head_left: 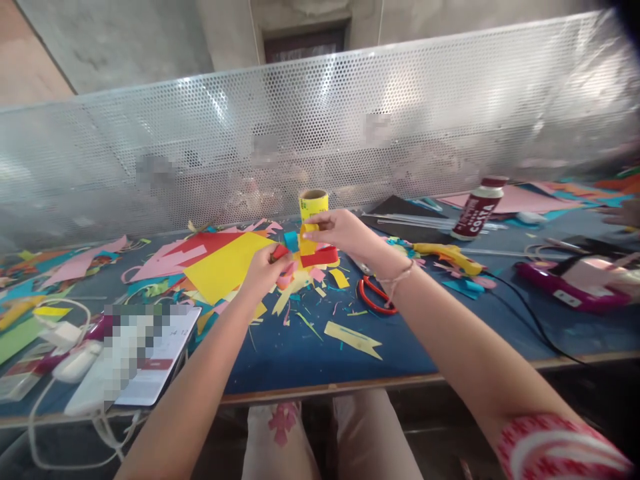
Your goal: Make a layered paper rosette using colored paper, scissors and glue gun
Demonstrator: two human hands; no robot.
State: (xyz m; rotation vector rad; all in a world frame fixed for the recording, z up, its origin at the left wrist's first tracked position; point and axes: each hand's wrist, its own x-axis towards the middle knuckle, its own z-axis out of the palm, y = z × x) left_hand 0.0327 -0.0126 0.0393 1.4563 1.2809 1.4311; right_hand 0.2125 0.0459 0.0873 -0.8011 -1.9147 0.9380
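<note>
Between my two hands hangs a paper chain of coloured loops, with a yellow paper loop [309, 241], a red paper loop [320, 256] and a blue one [291, 241] showing. My right hand [341, 233] pinches the yellow loop at its upper side. Closed fingers of my left hand [267, 267] grip the chain's left part, where red and pink paper shows. Just behind the chain stands a yellow tube-shaped roll [314, 202] with a brown core. Red-handled scissors [376, 297] lie under my right forearm, their blades partly hidden.
A yellow glue gun [453, 257] with a black cord, clear glue sticks [415, 221] and a Costa bottle [477, 210] are at right. Yellow paper [223, 267] and scraps lie at left, near a tablet-like device [157, 363] and white cables. A perforated metal panel [210, 147] rises behind.
</note>
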